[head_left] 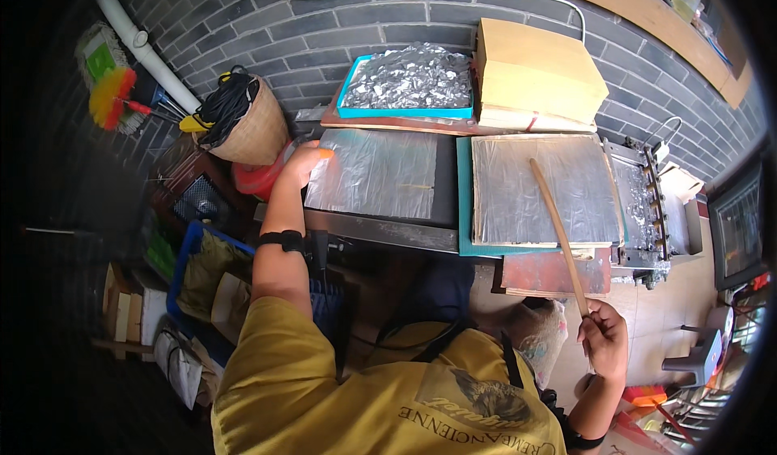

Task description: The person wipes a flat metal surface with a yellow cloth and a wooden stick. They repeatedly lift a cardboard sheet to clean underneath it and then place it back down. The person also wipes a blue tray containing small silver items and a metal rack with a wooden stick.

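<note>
Silver foil sheet [374, 173] lies flat on the dark table [380, 232], on the left side. The left hand [303, 163] rests on its far left corner, fingers pressed together on the edge. The right hand [603, 340] is near the body on the right, fingers curled tight around a long wooden stick [558, 232]. The stick reaches up over another grey sheet [542, 188]. A blue tray [409, 113] of shiny bits sits farther back.
</note>
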`<state>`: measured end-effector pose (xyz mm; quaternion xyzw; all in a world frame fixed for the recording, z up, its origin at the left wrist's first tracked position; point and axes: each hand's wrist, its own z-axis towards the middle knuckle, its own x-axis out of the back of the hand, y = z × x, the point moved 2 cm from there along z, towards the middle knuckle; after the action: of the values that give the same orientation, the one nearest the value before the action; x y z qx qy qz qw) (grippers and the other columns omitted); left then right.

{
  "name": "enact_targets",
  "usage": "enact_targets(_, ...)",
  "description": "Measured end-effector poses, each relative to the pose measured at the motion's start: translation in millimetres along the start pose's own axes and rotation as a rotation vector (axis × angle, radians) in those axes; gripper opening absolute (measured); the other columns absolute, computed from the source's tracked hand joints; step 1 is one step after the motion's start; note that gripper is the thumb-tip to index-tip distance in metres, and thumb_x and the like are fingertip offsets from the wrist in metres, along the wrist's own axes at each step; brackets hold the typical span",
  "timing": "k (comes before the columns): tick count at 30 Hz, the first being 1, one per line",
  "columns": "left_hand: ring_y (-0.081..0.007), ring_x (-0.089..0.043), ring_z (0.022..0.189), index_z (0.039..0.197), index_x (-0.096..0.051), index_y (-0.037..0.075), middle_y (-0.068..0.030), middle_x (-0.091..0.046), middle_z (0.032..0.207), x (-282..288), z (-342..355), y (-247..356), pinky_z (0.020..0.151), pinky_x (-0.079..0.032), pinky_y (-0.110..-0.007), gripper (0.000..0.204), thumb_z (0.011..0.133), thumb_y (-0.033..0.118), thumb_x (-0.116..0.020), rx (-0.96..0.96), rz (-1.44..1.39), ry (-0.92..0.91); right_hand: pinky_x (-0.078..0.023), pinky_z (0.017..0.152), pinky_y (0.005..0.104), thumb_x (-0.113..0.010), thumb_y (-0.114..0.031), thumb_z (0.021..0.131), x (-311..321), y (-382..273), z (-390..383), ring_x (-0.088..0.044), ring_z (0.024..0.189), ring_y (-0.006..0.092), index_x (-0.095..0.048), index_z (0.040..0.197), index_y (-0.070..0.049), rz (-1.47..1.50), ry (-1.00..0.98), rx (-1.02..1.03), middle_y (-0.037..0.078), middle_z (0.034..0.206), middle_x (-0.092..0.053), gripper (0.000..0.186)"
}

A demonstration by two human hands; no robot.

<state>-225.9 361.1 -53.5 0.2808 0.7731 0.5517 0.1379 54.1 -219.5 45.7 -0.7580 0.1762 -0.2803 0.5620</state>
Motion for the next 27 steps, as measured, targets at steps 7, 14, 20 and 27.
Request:
enact_targets(7, -0.0176, -0.064, 0.082, 0.113, -0.061, 0.000, -0.0085, -0.067, 0.093, 5, 1, 5, 0.069, -0.051, -0.032, 0.036, 0.079, 0.010, -0.065, -0.021, 0.076, 0.112, -0.030, 0.038, 0.0184, -0.043, 0.005, 0.089, -3, 1, 0, -0.039, 0.040, 0.0038, -0.055, 0.116, 0.004, 0.003, -0.006, -0.013, 0.002, 0.063, -0.054, 0.030)
enact_targets(14, -0.0205, -0.061, 0.095, 0.125, -0.051, -0.004, -0.0116, -0.064, 0.106, 9, 23, -8, 0.082, -0.047, -0.031, 0.049, 0.081, 0.013, -0.066, -0.352, 0.402, 0.555, -0.029, 0.039, 0.0183, -0.043, 0.005, 0.089, -8, 1, 2, -0.038, 0.040, 0.0033, -0.055, 0.117, 0.004, 0.004, -0.050, 0.003, 0.002, 0.063, -0.054, 0.030)
enact_targets(20, -0.0166, -0.063, 0.084, 0.126, -0.048, -0.004, -0.0104, -0.065, 0.098, -105, -3, 35, 0.067, -0.050, -0.029, 0.052, 0.080, 0.012, -0.066, -0.321, 0.002, 0.230, -0.029, 0.039, 0.0178, -0.043, 0.008, 0.088, -21, -2, 10, -0.039, 0.040, 0.0029, -0.056, 0.116, 0.004, -0.007, -0.097, 0.050, 0.002, 0.064, -0.056, 0.030)
enact_targets(27, -0.0168, -0.066, 0.077, 0.115, -0.055, -0.004, -0.0124, -0.067, 0.094, -202, 9, 52, 0.063, -0.052, -0.029, 0.039, 0.079, 0.010, -0.066, -0.335, 0.106, 0.184, -0.035, 0.052, 0.0187, -0.050, 0.010, 0.087, -24, -6, 8, -0.048, 0.059, 0.0046, -0.056, 0.117, 0.004, 0.016, -0.117, 0.010, 0.000, 0.070, -0.055, 0.031)
